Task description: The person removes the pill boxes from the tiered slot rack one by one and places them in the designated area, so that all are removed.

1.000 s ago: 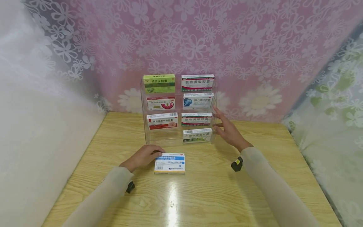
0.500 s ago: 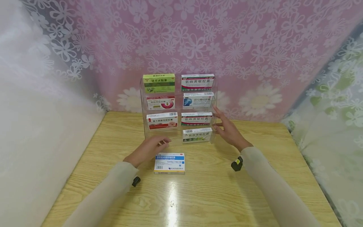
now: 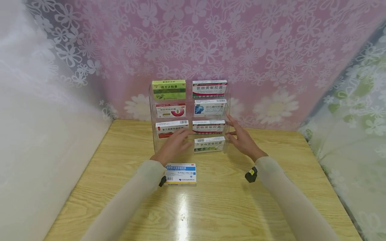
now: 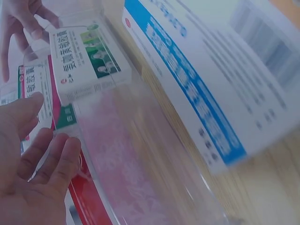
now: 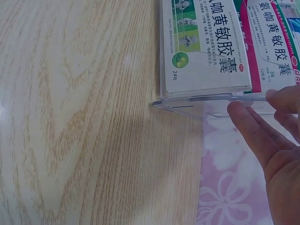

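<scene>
Left hand [image 3: 172, 146]: fingers lightly bent, thumb held apart, nothing gripped; it sits before the clear plastic tiered rack [image 3: 189, 110], at the rack's 7 o'clock (fingertip contact: cannot tell). Right hand [image 3: 245, 142]: fingers spread, tips against the rack's side wall at 3 o'clock. White oblong carton with a blue band [image 3: 181, 174] lies flat, apart from the rack, at its 6 o'clock, on the pale wood-grain table [image 3: 229, 207]. In the rack: yellow-green carton [image 3: 169, 90] at 11 o'clock; white carton with small green pictures [image 3: 209, 144] at 5 o'clock.
</scene>
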Demonstrator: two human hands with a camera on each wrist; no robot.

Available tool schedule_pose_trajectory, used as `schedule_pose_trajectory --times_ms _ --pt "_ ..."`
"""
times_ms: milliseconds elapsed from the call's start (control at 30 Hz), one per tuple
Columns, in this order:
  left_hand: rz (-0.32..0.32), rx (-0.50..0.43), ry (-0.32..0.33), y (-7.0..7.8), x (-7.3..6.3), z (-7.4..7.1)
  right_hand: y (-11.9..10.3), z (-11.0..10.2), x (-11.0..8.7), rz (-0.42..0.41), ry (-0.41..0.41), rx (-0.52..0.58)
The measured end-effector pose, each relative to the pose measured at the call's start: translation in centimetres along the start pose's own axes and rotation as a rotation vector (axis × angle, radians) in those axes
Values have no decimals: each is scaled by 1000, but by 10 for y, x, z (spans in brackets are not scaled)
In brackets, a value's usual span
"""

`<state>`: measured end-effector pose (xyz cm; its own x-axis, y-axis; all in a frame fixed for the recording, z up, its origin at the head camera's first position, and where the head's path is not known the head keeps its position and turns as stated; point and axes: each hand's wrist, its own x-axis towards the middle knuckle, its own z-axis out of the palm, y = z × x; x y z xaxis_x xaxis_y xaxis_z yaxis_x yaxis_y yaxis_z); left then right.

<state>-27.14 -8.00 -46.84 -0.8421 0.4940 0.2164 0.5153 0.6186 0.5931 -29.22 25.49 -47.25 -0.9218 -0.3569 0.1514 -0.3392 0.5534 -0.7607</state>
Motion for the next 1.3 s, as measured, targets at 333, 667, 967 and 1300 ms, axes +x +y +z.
schedule_pose_trajectory --times_ms 333,667,967,1300 --pt "-28 86 -2 9 14 22 -1 1 1 6 3 -23" --pt "33 157 6 10 12 39 0 2 0 13 1 -21" --pt "44 94 44 2 12 41 -1 3 0 12 1 -16" --pt "12 43 85 13 2 8 1 2 0 -10 15 -20"
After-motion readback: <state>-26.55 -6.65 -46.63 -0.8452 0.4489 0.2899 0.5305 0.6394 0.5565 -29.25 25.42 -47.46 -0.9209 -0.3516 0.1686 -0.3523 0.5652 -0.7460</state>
